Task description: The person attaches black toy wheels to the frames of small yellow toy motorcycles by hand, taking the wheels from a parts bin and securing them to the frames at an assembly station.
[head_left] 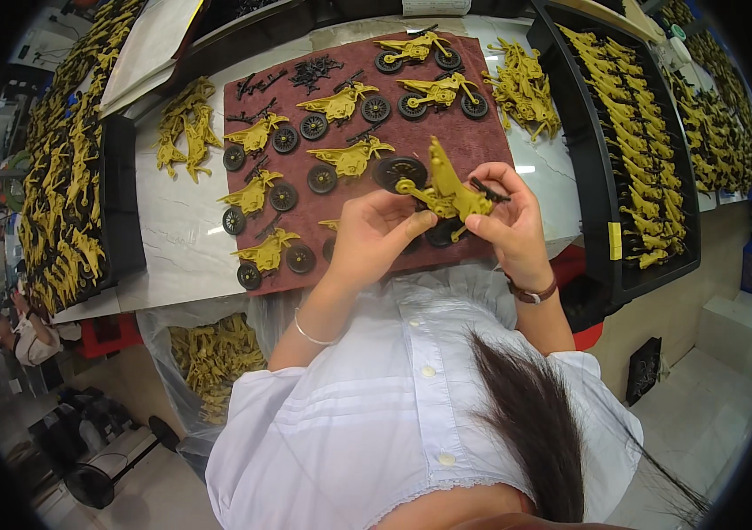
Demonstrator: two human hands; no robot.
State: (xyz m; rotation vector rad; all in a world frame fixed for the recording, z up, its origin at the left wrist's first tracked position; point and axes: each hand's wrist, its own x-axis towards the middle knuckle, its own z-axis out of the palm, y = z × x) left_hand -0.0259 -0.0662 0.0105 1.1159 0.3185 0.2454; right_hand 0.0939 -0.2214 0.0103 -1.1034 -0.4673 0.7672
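A yellow toy motorcycle [445,190] with one black wheel is held up over the dark red mat [473,141]. My left hand [371,237] grips its lower front end near the wheel. My right hand [508,221] holds its rear end, fingers on a small black part [487,189]. Another black wheel [443,233] lies under the hands. On the mat lie several yellow motorcycles, some with one wheel [263,196], some with two [442,92], and a heap of small black parts [314,71].
Black trays full of yellow motorcycle bodies stand at the left [67,177] and right [632,141]. Loose yellow bodies lie on the white table [173,221] at both sides of the mat. A clear bag of yellow parts [212,353] hangs below the table edge.
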